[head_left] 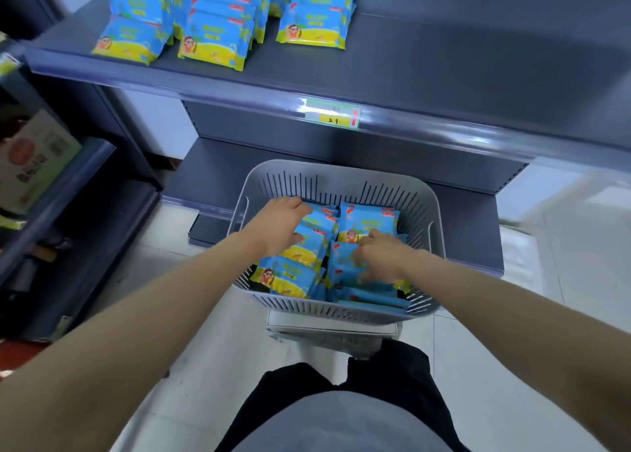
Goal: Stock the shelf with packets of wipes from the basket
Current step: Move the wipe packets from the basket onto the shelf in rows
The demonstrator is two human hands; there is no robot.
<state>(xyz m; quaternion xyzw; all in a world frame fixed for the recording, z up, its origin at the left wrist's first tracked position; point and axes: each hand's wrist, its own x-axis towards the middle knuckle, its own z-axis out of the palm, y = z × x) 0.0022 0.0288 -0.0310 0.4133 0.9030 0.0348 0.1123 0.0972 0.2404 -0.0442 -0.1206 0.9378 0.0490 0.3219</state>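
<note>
A grey slotted basket point(336, 175) stands on a low stand in front of me, filled with several blue-and-yellow packets of wipes point(290, 277). Both my hands are down inside it. My left hand point(278, 228) lies over a packet on the left side, its fingers curled around the packet's edges. Fingers bent, my right hand point(379, 257) presses onto a packet point(345, 264) on the right. Whether either packet is lifted off the pile, I cannot tell. On the grey shelf point(426, 62) above, three rows of the same packets point(211, 38) stand at the left.
The shelf's right half is bare, with a price tag point(336, 113) on its front rail. A lower grey shelf point(211, 178) sits behind the basket. Another shelving unit with a cardboard box point(30, 158) stands at the left. The floor is pale tile.
</note>
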